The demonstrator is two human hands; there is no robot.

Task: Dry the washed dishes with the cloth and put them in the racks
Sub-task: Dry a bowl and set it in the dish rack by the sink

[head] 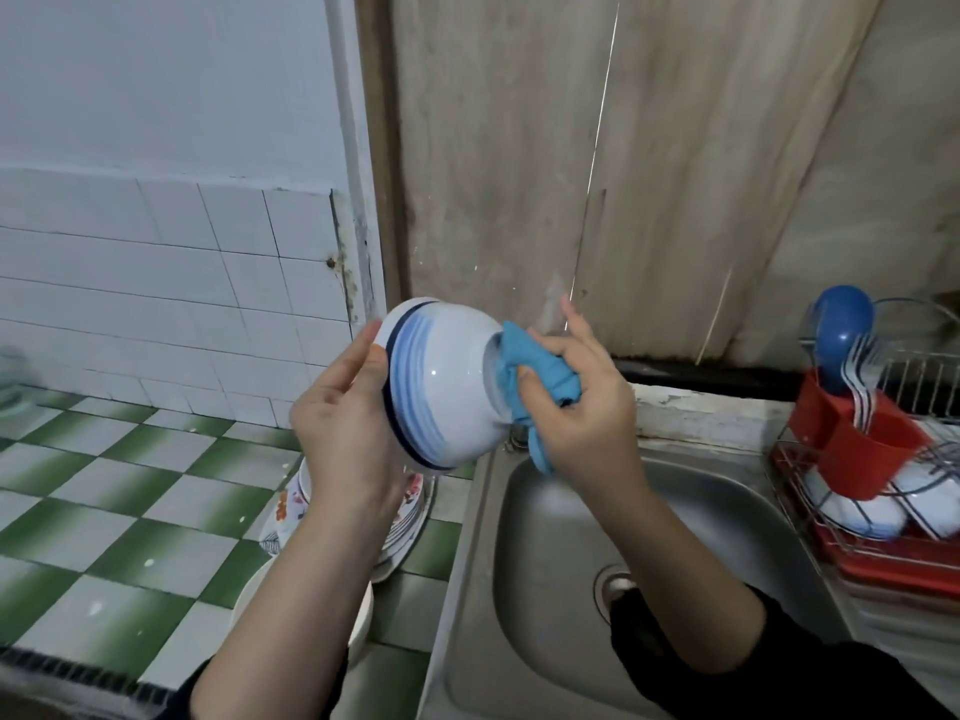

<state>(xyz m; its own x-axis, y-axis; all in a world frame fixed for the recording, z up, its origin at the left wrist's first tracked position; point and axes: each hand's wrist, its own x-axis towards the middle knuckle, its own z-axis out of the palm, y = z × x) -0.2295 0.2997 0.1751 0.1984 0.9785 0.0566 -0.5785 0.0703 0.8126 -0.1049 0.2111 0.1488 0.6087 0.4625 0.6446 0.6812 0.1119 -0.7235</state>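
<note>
The green-and-white tiled bench runs off to the left of the sink. The wire rack stands against the sink's right edge. It already carries white bowls and a red cutlery holder with forks standing up, so free slots look few. A stack of patterned plates lies on the bench just left of the sink, beneath your left forearm. The bowl is in the air above the sink's left rim, tipped on its side with its foot pointing right. Treat it as glazed ceramic: stiff, fairly heavy, brittle, and probably slick while damp. A fall onto the steel edge or the tile would likely chip it. Your left grip is clamped on the bowl's lip, thumb over the edge, and that lip looks like the surest hold. Your right grip is closed round the bunched blue cloth, pressing it on the foot. The cloth is soft and limp, with a tail hanging toward the sink. The way over the sink to the rack looks open, but mind the upright forks.
</note>
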